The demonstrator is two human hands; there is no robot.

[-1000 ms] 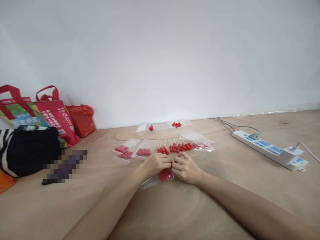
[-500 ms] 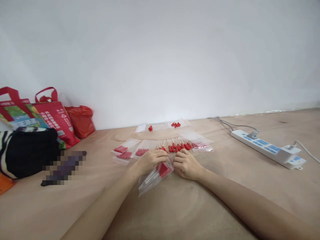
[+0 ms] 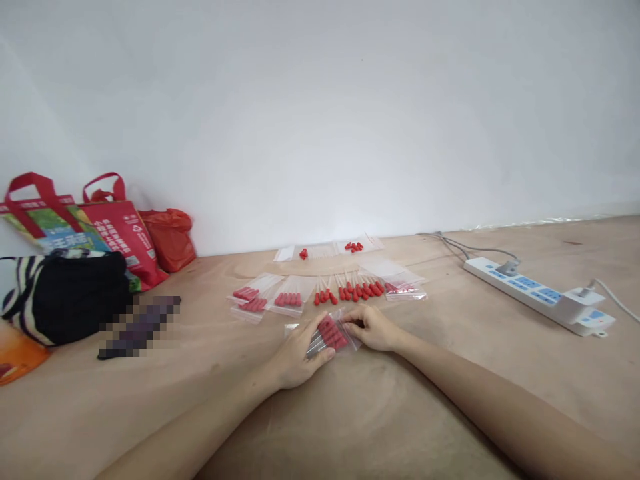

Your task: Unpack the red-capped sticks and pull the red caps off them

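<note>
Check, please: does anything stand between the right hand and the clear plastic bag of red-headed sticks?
Nothing visible does. The right hand is at the edge of the clear plastic bag, and the left hand holds its other side. The loose red-headed wooden sticks lie beyond the bag, not between.

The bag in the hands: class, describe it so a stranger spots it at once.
On the brown table, nearer than the loose red-tipped sticks, find the left hand and right hand. Between them is the clear bag, the only one held.
</note>
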